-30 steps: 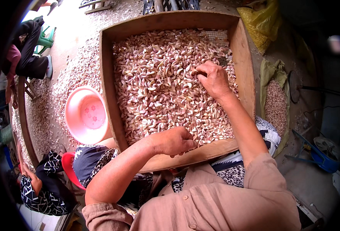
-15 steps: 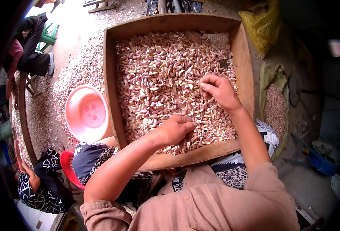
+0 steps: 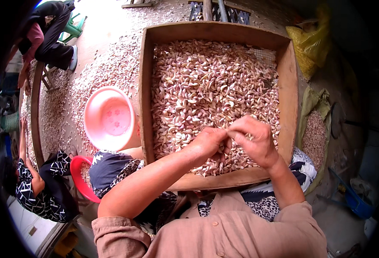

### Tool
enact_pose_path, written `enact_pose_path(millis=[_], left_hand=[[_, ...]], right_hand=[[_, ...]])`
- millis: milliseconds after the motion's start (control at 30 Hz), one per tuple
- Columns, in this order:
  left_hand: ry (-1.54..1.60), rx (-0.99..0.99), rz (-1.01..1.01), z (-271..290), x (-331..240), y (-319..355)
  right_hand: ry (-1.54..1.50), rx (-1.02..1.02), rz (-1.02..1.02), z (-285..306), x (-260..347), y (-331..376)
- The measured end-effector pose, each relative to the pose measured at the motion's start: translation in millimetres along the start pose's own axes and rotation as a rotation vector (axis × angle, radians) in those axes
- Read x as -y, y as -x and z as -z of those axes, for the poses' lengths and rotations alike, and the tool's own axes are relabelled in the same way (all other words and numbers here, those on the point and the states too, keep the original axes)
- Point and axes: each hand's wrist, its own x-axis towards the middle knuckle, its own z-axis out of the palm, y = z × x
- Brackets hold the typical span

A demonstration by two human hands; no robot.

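Many pinkish-white garlic cloves (image 3: 198,86) lie loose in a wooden tray (image 3: 288,103) with a mesh bottom, which rests across my lap. Over the near part of the cloves, my left hand (image 3: 210,144) is closed, its thumb and forefinger pinched together. My right hand (image 3: 256,139) comes in from the right with curled fingers, and its fingertips meet those of the left. Whatever is pinched between them is too small or too covered to make out. Pale cloves show around and below both hands.
A pink basin (image 3: 108,118) stands left of the tray; a red basin (image 3: 81,177) holding cloves is nearer me. Cloves and skins litter the floor. At right are a yellow sack (image 3: 307,45) and an open greenish sack of cloves (image 3: 314,137). Two people work by another tray at far left.
My right hand has come down and left from over the cloves to meet my left hand. The left stays pinched over the near cloves. The whole view has shifted somewhat.
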Motion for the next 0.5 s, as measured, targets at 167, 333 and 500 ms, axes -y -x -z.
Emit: enact_pose_path(millis=[167,333,500], left_hand=[[-0.118,0.071,-0.007,-8,-1,1],[-0.286,0.179,0.022,-15,-10,11],[-0.505,0.270,0.042,-13,-3,14]], right_hand=[[0.254,-0.128,-0.103,0,-31,-39],[0.420,-0.230,-0.079,-10,-64,-68],[0.391,-0.291,-0.037,-22,-77,-81]])
